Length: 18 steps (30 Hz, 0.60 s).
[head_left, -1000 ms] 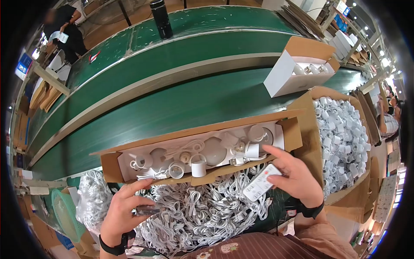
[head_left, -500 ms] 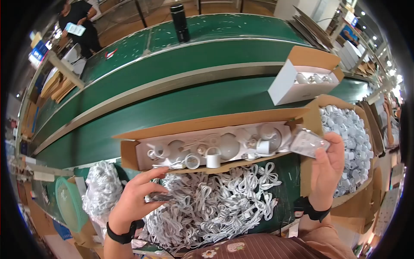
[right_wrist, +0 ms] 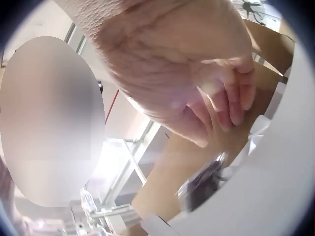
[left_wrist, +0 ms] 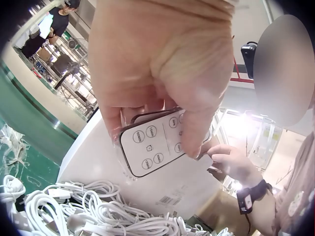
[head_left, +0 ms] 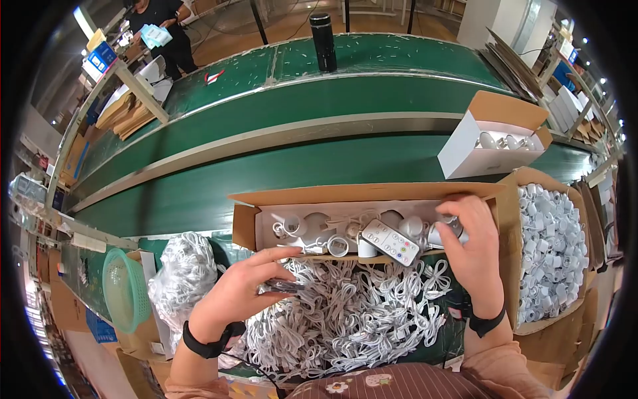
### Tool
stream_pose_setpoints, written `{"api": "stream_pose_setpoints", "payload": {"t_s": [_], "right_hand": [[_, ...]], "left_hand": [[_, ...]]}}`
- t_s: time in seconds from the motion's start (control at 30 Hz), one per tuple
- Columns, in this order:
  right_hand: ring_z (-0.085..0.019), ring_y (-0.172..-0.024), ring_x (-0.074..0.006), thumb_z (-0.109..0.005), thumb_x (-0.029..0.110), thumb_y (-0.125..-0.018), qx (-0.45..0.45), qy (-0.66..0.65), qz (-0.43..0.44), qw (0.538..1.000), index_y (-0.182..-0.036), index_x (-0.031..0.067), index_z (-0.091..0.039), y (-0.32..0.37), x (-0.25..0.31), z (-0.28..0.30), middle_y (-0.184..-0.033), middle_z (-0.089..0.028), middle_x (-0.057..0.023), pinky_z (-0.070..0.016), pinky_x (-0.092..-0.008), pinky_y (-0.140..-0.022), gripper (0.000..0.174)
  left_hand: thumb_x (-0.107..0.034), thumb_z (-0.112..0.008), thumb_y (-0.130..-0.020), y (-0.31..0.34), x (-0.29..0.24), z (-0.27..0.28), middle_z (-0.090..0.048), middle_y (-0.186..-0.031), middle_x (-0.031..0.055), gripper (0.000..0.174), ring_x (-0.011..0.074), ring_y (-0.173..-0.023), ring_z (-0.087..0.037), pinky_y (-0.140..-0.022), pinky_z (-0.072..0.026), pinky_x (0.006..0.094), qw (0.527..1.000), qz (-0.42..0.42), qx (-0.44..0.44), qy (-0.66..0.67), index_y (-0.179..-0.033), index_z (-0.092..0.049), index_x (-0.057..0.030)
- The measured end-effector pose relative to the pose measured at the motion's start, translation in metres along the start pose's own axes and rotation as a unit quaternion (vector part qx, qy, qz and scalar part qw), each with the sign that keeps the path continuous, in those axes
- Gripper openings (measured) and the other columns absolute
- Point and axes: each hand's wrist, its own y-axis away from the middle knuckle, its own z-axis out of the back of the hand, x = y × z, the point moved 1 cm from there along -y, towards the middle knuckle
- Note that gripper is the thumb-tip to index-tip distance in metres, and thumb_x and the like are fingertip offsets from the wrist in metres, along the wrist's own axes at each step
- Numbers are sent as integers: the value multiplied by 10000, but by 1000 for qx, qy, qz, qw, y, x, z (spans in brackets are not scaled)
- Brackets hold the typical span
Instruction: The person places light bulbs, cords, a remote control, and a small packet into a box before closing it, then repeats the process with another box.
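Lying aslant in the open carton [head_left: 359, 194], a remote control [head_left: 390, 243] was near the right hand [head_left: 475, 253]

Clock directions were taken from the middle of the open carton in the head view. The remote control lay at four o'clock, very near this centre, its buttons upward. It was tilted over the white lamp sockets [head_left: 366, 249], and its lower end came to the carton's near wall.

The right hand was at three o'clock, above the carton's end. Its fingers were loosely bent, with a gap to the thumb, and no thing was seen in their hold.

The left hand [head_left: 244, 290] was at eight o'clock, just outside the carton. Almost closed, it pinched a plastic-wrapped remote [left_wrist: 150, 145] between thumb and fingers. One more edge showed behind this piece, but how many pieces it held, I cannot tell.

At six o'clock spread a heap of white cables [head_left: 345, 312]. Between eight and nine sat a bag of cables [head_left: 183, 266]. A brown box [head_left: 508, 246] full of sockets stood farther at three o'clock, a white box [head_left: 458, 149] with bulbs at two, and a black bottle [head_left: 323, 43] near twelve.
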Motion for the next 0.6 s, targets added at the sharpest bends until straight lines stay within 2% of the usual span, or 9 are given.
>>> {"api": "stream_pose_setpoints", "payload": {"t_s": [0.1,0.13,0.2,0.23,0.33,0.4,0.47,0.53,0.6], "right_hand": [[-561,-880,-312,-695,44,-735,32,-23,11,999,-926,52,-634,4,-4,-8,-931,-608,-107,-452,-382,-784,200],[-561,-880,-313,-701,57,-739,54,-30,18,998,-928,55,-636,5,-4,-12,-942,-614,-102,-451,-384,-793,200],[-560,-914,-298,-715,116,-752,40,-41,51,997,-936,67,-647,6,2,-16,-984,-626,-76,-440,-386,-820,202],[-558,-935,-283,-719,145,-758,59,-27,72,995,-942,74,-652,5,8,-18,-996,-626,-64,-433,-387,-829,208],[-547,-981,-245,-699,172,-768,79,1,109,991,-942,94,-666,3,10,-24,-1024,-624,-29,-414,-391,-846,193],[-559,-957,-273,-690,76,-737,67,63,145,985,-930,72,-666,-1,4,-24,-1002,-632,-55,-429,-389,-836,194],[-562,-951,-261,-655,26,-733,42,84,135,986,-885,69,-671,-3,-8,-19,-992,-635,-43,-430,-386,-834,160],[-555,-993,-237,-622,30,-714,39,118,95,988,-866,86,-690,-3,-17,-17,-994,-637,-24,-419,-379,-886,176],[-556,-991,-237,-620,19,-714,39,98,85,991,-871,79,-692,-2,-18,-19,-993,-637,-29,-425,-385,-884,182]], "left_hand": [[-43,-753,-741,-16,-24,14,-616,-1107,125,305,289,-977,-617,-793,-516,350,994,-62,-61,-67,-1009,-611,-20],[-43,-753,-741,-25,-32,19,-616,-1107,125,305,289,-977,-617,-793,-516,350,994,-63,-59,-69,-1009,-611,-20],[-75,-770,-723,-48,-47,27,-636,-1039,122,351,282,-933,-633,-811,-496,346,991,16,-8,-136,-1030,-610,-16],[-122,-765,-738,-61,-44,24,-644,-981,137,418,299,-899,-629,-797,-489,346,993,-40,-29,-110,-1100,-581,-21],[-109,-758,-740,-99,-40,17,-648,-975,148,466,331,-885,-630,-799,-498,359,997,-19,12,-71,-1152,-561,-15],[-139,-752,-744,-111,-29,10,-639,-1026,160,504,353,-940,-613,-839,-493,379,994,-12,14,-103,-1190,-548,-20],[-180,-744,-747,-112,-28,5,-616,-1100,165,532,357,-1028,-583,-909,-465,403,963,-87,-46,-249,-1215,-545,-24],[-219,-742,-746,-107,-27,2,-594,-1152,151,529,346,-1077,-548,-948,-433,421,965,-83,-42,-247,-1216,-564,-54],[-224,-737,-751,-102,-26,-2,-594,-1162,125,485,321,-1093,-535,-952,-428,420,933,-132,-84,-325,-1199,-606,-91]]}}
